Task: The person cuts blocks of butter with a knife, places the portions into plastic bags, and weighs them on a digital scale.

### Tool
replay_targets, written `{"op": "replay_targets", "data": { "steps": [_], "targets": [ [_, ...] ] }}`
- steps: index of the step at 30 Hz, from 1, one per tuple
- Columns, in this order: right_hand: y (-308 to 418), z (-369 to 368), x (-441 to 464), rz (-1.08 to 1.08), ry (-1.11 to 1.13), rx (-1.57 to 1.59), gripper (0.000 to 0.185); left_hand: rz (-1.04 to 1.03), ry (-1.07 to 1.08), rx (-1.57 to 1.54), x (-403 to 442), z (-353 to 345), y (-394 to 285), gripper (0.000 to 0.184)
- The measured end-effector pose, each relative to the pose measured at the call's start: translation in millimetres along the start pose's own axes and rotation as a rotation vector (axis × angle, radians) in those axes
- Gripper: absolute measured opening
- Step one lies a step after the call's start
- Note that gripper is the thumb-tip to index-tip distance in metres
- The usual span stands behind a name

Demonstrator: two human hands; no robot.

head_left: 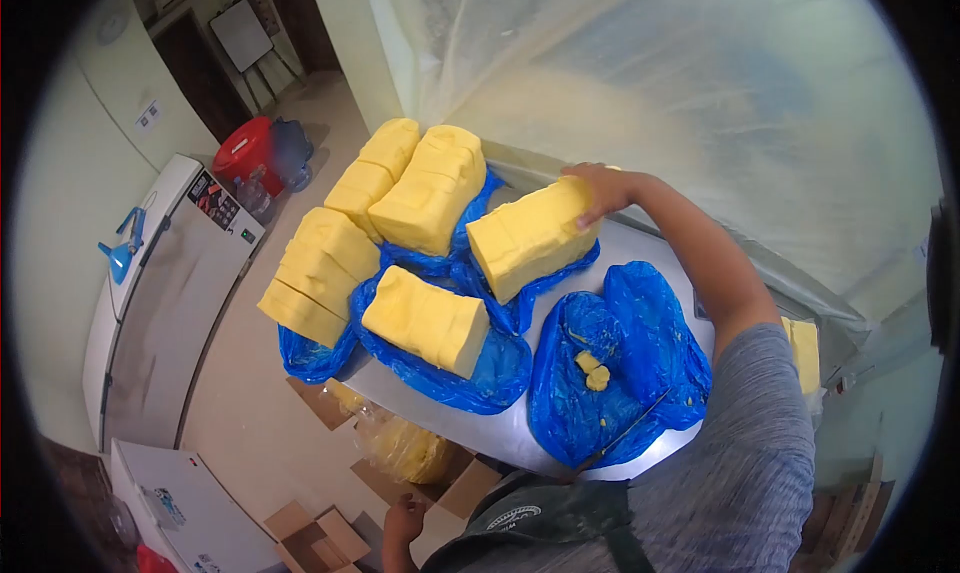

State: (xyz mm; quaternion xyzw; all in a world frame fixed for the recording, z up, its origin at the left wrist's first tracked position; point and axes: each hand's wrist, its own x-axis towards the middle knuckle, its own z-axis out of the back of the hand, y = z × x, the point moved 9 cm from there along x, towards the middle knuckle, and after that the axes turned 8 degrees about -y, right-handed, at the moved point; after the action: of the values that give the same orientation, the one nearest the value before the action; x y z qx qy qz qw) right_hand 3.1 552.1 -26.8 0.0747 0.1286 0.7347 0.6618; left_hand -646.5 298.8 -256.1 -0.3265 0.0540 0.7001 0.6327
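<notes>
My right hand (598, 191) rests on the far end of a large yellow block (530, 235), its fingers spread over the top and side. The block lies on blue plastic on the metal table (640, 245). My left hand (405, 521) hangs low near my body, beside the table, fingers curled; whether it holds anything is too small to tell. Several other yellow blocks (425, 318) stand on blue plastic at the left. Nearer me, a spread blue bag (655, 343) carries small yellow pieces (594, 371) and a long thin blade (630, 428).
Below the table are cardboard boxes (470, 488) and a clear bag with yellow contents (405, 448). White freezers (180, 263) line the left wall, near a red bin (243, 153). Plastic sheeting (680, 83) hangs behind the table. Another yellow block (802, 353) is at the right.
</notes>
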Motion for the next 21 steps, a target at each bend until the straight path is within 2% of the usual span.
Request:
{"op": "replay_targets", "data": {
  "steps": [1, 3, 7, 9, 21],
  "targets": [
    [8.5, 2.2, -5.5, 0.0, -0.003, 0.005, 0.116, 0.009, 0.0, 0.006, -3.2, -0.4, -0.2, 0.054],
    [11.8, -2.5, -14.1, 0.046, 0.028, -0.297, 0.126, 0.026, -0.004, 0.018, -10.4, -4.6, -1.1, 0.053],
    [4.7, -9.8, -4.6, 0.158, -0.008, -0.241, 0.132, 0.043, -0.009, 0.06, -30.0, -15.8, -13.0, 0.054],
    [1.1, -12.2, -3.9, 0.109, 0.012, -0.131, 0.133, 0.06, -0.016, 0.068, -41.2, -22.9, -19.6, 0.054],
    [-9.1, -11.6, -11.7, 0.109, -0.065, -0.113, 0.137, 0.169, -0.005, -0.021, -133.7, -77.2, -66.3, 0.057]
  ]
}}
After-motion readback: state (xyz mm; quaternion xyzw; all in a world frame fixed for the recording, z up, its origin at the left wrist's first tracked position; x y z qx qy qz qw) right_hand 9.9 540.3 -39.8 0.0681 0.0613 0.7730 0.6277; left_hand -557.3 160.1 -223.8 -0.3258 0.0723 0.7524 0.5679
